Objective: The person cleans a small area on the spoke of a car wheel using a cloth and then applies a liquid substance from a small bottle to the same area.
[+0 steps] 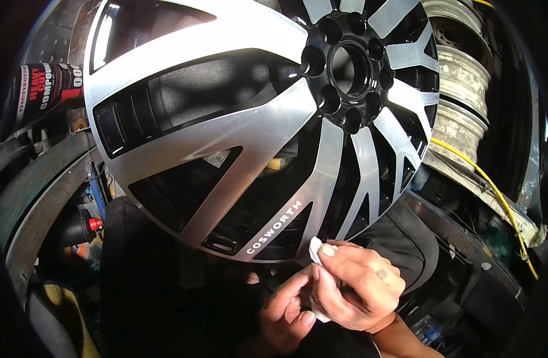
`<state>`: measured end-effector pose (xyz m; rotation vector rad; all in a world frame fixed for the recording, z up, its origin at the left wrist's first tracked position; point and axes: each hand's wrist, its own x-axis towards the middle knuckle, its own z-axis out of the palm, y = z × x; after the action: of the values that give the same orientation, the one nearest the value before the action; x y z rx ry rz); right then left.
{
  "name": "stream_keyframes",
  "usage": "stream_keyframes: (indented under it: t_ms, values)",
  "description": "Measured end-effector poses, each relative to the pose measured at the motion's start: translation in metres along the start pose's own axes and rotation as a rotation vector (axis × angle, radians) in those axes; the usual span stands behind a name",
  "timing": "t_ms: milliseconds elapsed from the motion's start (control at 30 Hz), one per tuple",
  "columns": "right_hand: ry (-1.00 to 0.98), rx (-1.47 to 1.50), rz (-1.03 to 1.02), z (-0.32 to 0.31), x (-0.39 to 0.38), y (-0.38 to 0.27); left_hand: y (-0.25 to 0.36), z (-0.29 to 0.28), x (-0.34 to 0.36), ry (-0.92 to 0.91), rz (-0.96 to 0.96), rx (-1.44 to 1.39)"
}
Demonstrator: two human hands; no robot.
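A large alloy wheel (274, 128) with brushed silver spokes and gloss black recesses fills the upper middle, its black hub toward the upper right. Just below its near rim my two hands are close together. My right hand (363, 286) is closed on a small wadded white cloth (315, 249), whose folded tip sticks out between thumb and fingers. Curled against it from the left, my left hand (286, 304) has its fingers and thumb at the lower part of the same cloth. Much of the cloth is hidden inside the hands. White lettering runs along one spoke near them.
A dark bottle with a printed label (50, 92) lies left of the wheel. Bare worn rims (462, 83) are stacked at the right, with a yellow hose (485, 179) running past them. Curved metal bands (32, 185) and a black tool with a red knob (95, 224) are at left.
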<state>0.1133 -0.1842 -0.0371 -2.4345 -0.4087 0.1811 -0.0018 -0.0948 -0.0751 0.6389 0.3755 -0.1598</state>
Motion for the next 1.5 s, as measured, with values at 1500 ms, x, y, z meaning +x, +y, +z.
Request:
stream_keyframes:
  t_ms: [1500]
  values:
    - [-0.266,1.544,-0.156,-0.021,-0.114,-0.04,0.056,0.017,-0.08,0.063,0.647,0.597]
